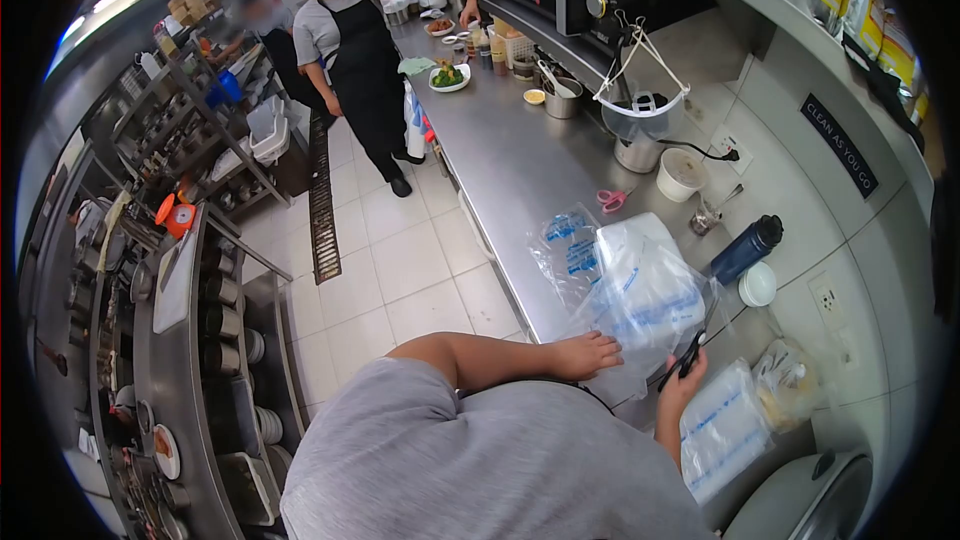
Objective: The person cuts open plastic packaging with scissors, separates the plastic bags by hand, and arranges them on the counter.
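My left hand (588, 355) lies flat, fingers stretched, on the near edge of a clear plastic bag with blue print (640, 305). The bag forms part of a stack of white and clear plastic bags (645, 250) on the steel counter. My right hand (682, 392) is closed around a pair of black-handled scissors (684, 360) at the right side of the stack. The scissors' blades are hard to make out against the plastic. Crumpled clear plastic with blue print (570, 245) lies to the left of the stack.
Pink-handled scissors (612, 201), a white tub (681, 174), a dark blue bottle (745, 250) and white bowls (757, 285) stand around the bags. More bags (725, 430) lie at right. A microwave (630, 0) sits above. Two people in aprons (350, 60) stand farther off.
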`<state>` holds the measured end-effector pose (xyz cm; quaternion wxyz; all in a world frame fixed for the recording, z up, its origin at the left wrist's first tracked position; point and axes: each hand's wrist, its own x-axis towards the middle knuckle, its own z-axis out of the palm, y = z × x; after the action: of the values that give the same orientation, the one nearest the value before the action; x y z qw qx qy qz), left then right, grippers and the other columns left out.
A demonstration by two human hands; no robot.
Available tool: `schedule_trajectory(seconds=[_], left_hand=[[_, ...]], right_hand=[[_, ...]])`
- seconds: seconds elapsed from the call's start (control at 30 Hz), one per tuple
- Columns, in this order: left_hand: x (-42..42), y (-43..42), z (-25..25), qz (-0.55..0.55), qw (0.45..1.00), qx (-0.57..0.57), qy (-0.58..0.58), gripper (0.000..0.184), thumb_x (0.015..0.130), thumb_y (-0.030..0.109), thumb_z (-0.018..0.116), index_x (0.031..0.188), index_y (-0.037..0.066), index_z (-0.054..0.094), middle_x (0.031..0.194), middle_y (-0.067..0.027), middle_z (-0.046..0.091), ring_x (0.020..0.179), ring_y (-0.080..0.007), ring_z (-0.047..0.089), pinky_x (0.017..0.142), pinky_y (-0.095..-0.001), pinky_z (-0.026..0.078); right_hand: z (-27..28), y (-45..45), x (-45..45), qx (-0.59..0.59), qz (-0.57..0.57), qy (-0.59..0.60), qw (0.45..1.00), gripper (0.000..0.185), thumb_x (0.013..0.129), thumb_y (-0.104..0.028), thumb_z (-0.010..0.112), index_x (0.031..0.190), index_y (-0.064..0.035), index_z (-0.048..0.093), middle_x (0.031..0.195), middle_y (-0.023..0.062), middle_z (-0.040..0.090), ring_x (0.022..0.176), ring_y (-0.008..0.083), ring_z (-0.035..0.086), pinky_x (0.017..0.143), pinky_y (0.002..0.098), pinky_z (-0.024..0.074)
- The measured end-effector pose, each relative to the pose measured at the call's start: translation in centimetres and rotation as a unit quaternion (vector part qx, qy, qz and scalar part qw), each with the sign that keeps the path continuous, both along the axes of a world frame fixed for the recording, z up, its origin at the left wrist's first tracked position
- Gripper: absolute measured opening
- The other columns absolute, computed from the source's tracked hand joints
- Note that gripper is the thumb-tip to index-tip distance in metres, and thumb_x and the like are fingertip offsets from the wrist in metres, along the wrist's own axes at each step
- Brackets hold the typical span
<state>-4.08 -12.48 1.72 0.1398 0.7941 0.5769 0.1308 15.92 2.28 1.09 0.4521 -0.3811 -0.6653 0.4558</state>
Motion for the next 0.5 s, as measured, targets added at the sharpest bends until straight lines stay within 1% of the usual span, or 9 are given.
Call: schedule_trajectory(seconds=[0.07, 0.13, 0.17, 0.27, 0.33, 0.43, 0.5], left_hand=[[0.8, 0.0, -1.5, 0.025, 0.998, -0.043, 0.025, 0.062, 0.084, 0.023, 0.063, 0.139, 0.010, 0.038, 0.146, -0.0163, 0.033, 0.139, -0.0344, 0.026, 0.112, -0.0490, 0.022], [1.0, -0.3, -1.9, 0.030, 0.996, -0.077, 0.037, 0.061, 0.088, 0.026, 0.059, 0.142, 0.011, 0.035, 0.151, -0.0157, 0.026, 0.142, -0.0334, 0.018, 0.114, -0.0507, 0.016], [0.9, -0.5, -2.1, 0.031, 0.994, -0.095, 0.043, 0.061, 0.090, 0.027, 0.057, 0.143, 0.011, 0.034, 0.153, -0.0154, 0.022, 0.144, -0.0329, 0.014, 0.115, -0.0516, 0.014], [0.6, -1.4, -4.1, 0.043, 0.998, -0.043, 0.017, 0.057, 0.094, 0.031, 0.051, 0.144, 0.013, 0.033, 0.155, -0.0127, 0.018, 0.145, -0.0301, 0.011, 0.116, -0.0506, 0.012], [0.4, -1.9, -4.7, 0.048, 0.999, -0.006, 0.012, 0.055, 0.095, 0.034, 0.049, 0.144, 0.014, 0.034, 0.155, -0.0115, 0.019, 0.145, -0.0286, 0.012, 0.116, -0.0502, 0.012], [0.4, -2.0, -4.9, 0.052, 0.998, 0.021, 0.020, 0.054, 0.095, 0.035, 0.048, 0.144, 0.015, 0.035, 0.155, -0.0109, 0.020, 0.145, -0.0277, 0.013, 0.116, -0.0498, 0.012], [0.4, -2.1, -4.9, 0.053, 0.998, 0.030, 0.024, 0.054, 0.095, 0.035, 0.047, 0.143, 0.016, 0.035, 0.154, -0.0109, 0.021, 0.145, -0.0278, 0.014, 0.116, -0.0497, 0.013]], right_hand=[[-0.6, -1.6, 2.3, -0.001, -0.013, -0.033, 0.999, 0.059, 0.084, 0.004, 0.064, 0.134, 0.0009, 0.034, 0.114, 0.0116, 0.056, 0.100, 0.0182, 0.054, 0.091, 0.0274, 0.0427], [-0.7, -3.2, 4.0, -0.002, -0.026, -0.076, 0.997, 0.059, 0.084, 0.003, 0.065, 0.134, 0.0009, 0.034, 0.114, 0.0112, 0.055, 0.098, 0.0187, 0.054, 0.091, 0.0280, 0.0419], [-0.8, -3.9, 4.2, -0.007, -0.027, -0.067, 0.997, 0.059, 0.084, 0.002, 0.065, 0.134, 0.0010, 0.034, 0.115, 0.0116, 0.055, 0.099, 0.0192, 0.054, 0.092, 0.0283, 0.0414], [-0.5, -5.9, 4.3, -0.022, -0.034, -0.034, 0.999, 0.059, 0.085, 0.000, 0.065, 0.135, 0.0015, 0.033, 0.118, 0.0131, 0.054, 0.103, 0.0204, 0.054, 0.094, 0.0293, 0.0401], [-0.3, -7.5, 3.7, -0.033, -0.039, -0.006, 0.999, 0.059, 0.085, -0.002, 0.065, 0.135, 0.0020, 0.033, 0.120, 0.0142, 0.053, 0.105, 0.0209, 0.054, 0.095, 0.0297, 0.0396], [-0.7, -10.0, 3.6, -0.036, -0.004, -0.015, 0.999, 0.060, 0.085, -0.004, 0.066, 0.135, 0.0022, 0.033, 0.122, 0.0154, 0.052, 0.109, 0.0215, 0.053, 0.096, 0.0302, 0.0391], [-0.1, -11.0, 4.1, -0.047, 0.035, -0.039, 0.998, 0.060, 0.083, -0.003, 0.067, 0.134, 0.0020, 0.036, 0.117, 0.0129, 0.054, 0.103, 0.0199, 0.054, 0.092, 0.0291, 0.0408]])
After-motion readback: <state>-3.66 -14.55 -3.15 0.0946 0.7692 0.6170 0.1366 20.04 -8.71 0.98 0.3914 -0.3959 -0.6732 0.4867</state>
